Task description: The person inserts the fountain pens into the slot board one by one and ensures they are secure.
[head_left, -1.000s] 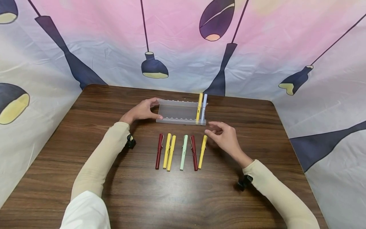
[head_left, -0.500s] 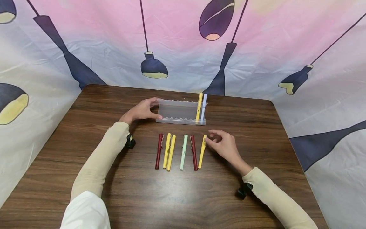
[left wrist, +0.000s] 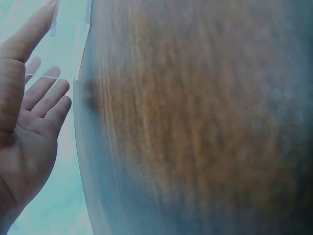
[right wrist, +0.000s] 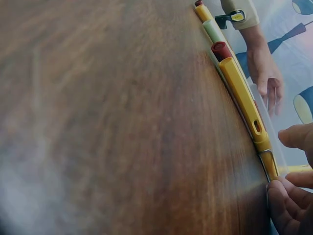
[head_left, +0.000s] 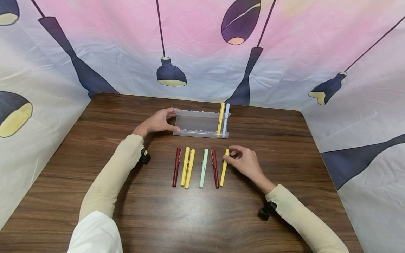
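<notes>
At the back of the table, my left hand [head_left: 159, 121] holds the left end of a clear pen rack [head_left: 199, 134], thumb at its front edge and fingers behind. A yellow pen [head_left: 220, 121] and a pale blue pen [head_left: 225, 121] lean in the rack's rightmost slots. My right hand [head_left: 248, 161] is at the cap end of the rightmost yellow pen [head_left: 223, 174], which lies on the table. In the right wrist view, curled fingertips [right wrist: 279, 191] meet this pen's clip end, while the thumb is raised slightly off it.
Left of that pen lie a dark red pen [head_left: 215, 170], a mint green pen [head_left: 203, 170], two yellow pens [head_left: 189, 172] close together and another dark red pen [head_left: 175, 168]. A patterned cloth [head_left: 126, 52] hangs behind the wooden table [head_left: 196, 225].
My right hand has come down from beside the rack's right corner to the rightmost yellow pen, its thumb now crossing over the pen. The left hand and rack have stayed put.
</notes>
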`<action>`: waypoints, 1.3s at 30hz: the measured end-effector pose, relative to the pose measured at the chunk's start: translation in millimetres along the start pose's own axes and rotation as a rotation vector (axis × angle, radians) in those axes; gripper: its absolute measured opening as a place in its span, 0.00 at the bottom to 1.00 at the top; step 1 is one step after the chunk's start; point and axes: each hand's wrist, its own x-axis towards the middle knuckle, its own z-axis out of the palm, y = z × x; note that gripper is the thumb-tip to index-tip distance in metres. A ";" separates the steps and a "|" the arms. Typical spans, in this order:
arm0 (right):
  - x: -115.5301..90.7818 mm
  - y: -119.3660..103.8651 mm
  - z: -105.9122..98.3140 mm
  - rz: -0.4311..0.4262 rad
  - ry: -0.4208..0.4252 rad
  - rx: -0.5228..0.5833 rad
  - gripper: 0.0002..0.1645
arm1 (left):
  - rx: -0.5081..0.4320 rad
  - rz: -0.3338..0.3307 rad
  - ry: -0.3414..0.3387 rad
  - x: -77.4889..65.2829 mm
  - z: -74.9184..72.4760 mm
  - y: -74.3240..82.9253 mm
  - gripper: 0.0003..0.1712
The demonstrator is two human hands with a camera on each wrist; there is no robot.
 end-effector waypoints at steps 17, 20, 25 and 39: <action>10.3 -1.5 1.3 0.001 -0.088 -0.066 0.29 | 0.008 -0.014 -0.005 -0.8 -1.1 1.8 0.56; 11.3 -2.9 1.4 0.008 -0.097 -0.064 0.28 | 0.010 -0.016 -0.002 -0.9 -1.0 1.8 0.57; 12.3 -4.3 1.8 0.003 -0.095 -0.060 0.27 | 0.006 -0.015 -0.009 0.1 -1.5 0.3 0.57; 10.7 -4.0 4.4 0.011 -0.061 -0.026 0.22 | 0.008 -0.016 -0.005 -0.4 -0.4 -0.9 0.57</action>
